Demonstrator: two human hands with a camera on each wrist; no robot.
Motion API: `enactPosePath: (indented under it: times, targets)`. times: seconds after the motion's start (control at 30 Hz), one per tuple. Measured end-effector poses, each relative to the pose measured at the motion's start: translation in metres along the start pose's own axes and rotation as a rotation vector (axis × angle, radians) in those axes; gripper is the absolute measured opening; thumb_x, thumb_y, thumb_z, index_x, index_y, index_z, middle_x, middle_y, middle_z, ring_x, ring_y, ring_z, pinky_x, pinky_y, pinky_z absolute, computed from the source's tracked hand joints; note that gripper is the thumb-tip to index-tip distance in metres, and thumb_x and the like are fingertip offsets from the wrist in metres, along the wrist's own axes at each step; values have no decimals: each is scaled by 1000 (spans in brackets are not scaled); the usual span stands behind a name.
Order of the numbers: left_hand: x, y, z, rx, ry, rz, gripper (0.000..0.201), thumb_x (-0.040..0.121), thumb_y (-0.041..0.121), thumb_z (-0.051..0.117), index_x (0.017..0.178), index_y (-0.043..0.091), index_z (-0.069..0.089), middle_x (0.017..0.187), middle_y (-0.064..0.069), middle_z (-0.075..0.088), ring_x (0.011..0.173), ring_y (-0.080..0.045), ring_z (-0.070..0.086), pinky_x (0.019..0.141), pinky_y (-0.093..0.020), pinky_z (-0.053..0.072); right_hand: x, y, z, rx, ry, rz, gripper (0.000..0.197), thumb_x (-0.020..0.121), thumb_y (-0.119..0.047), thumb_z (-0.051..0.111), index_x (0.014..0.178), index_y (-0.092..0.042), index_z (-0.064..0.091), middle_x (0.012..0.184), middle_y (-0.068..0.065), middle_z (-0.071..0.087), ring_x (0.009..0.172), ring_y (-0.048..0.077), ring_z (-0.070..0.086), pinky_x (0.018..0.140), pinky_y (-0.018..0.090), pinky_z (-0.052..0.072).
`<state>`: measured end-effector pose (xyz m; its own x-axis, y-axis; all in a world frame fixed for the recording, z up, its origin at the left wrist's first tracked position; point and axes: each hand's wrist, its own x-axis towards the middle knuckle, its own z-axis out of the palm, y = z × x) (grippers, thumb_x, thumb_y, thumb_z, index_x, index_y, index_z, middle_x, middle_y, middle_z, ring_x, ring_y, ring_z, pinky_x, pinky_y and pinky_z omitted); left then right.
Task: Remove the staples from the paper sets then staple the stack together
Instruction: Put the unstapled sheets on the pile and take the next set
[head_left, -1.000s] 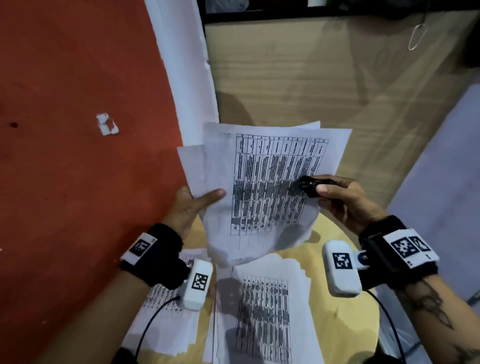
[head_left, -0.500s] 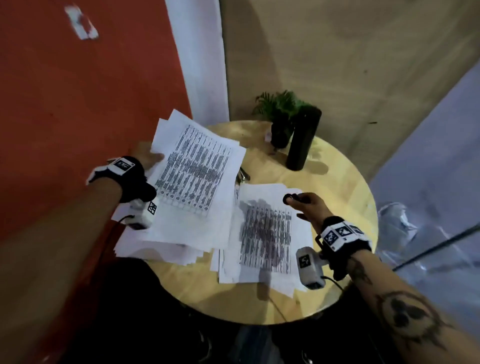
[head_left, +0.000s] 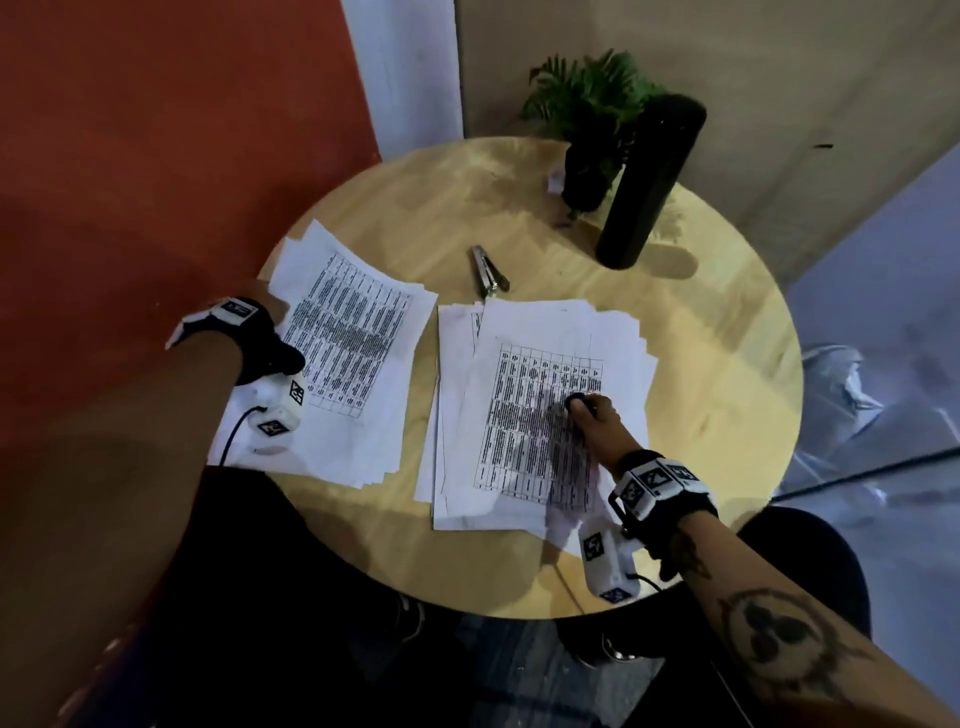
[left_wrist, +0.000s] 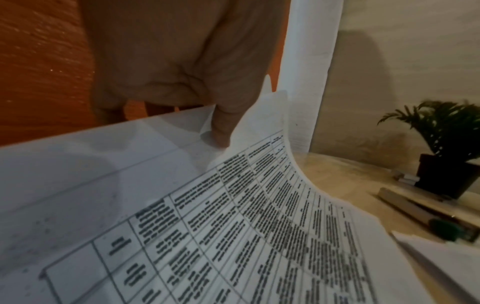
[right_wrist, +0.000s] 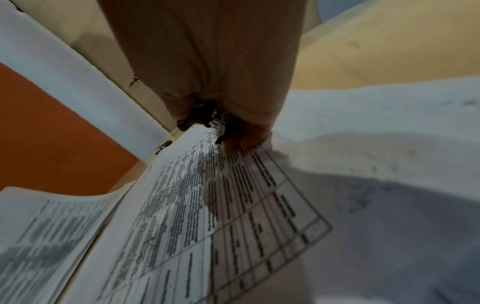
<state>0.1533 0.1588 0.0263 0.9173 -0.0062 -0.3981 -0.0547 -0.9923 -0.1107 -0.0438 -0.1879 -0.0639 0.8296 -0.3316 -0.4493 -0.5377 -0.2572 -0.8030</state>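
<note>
Two piles of printed paper lie on the round wooden table. My left hand pinches the far-left edge of the left paper set; in the left wrist view the thumb lies on a sheet while the top page curls up. My right hand rests on the right paper stack and grips a small black staple remover, which shows between the fingers. A metal stapler lies free beyond both piles.
A tall black cylinder and a small potted plant stand at the table's far side. An orange wall runs close along the left. The table's near rim is right in front of my legs.
The paper set held up in front of me has been laid on the left pile by my left hand. My right hand has come down onto the right stack, still holding the staple remover.
</note>
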Motion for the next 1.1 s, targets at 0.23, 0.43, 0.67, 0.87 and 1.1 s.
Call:
enactPosePath:
  times: [0.23, 0.43, 0.67, 0.87, 1.1]
  targets:
    - [6, -18, 28, 128, -20, -7, 95, 71, 54, 69, 148, 23, 23, 159, -11, 6, 142, -36, 19, 110, -52, 31, 11, 14, 3, 159, 26, 12, 14, 97, -18, 44, 108, -10, 38, 88, 7, 44, 64, 9, 42, 58, 24, 39]
    - [18, 51, 17, -393, 278, -183, 60, 84, 23, 60, 138, 7, 37, 145, -23, 32, 134, -42, 30, 106, -53, 32, 14, 20, 6, 51, 59, 1, 43, 93, -21, 54, 123, 5, 38, 105, 11, 41, 97, 20, 44, 87, 41, 43]
    - [-5, 189, 60, -513, 15, 207, 48, 84, 37, 65, 124, 13, 52, 132, -16, 48, 124, -32, 44, 104, -41, 38, 20, 16, 9, 41, 101, 20, 38, 92, -25, 55, 114, 2, 41, 87, 2, 42, 92, 21, 46, 84, 43, 44]
    - [-2, 219, 76, -689, -122, 86, 74, 76, 42, 75, 130, 3, 43, 135, -15, 48, 123, -30, 49, 96, -34, 40, 30, 19, 7, 8, 68, 66, 43, 92, -33, 53, 114, 2, 41, 104, 13, 42, 95, 22, 46, 83, 40, 43]
    - [-3, 213, 59, -655, -302, 44, 37, 81, 41, 71, 93, 8, 61, 101, -17, 65, 98, -33, 61, 79, -33, 46, 23, 6, 1, 50, 25, 121, 37, 92, -25, 55, 112, 4, 43, 100, 12, 41, 91, 21, 44, 74, 30, 37]
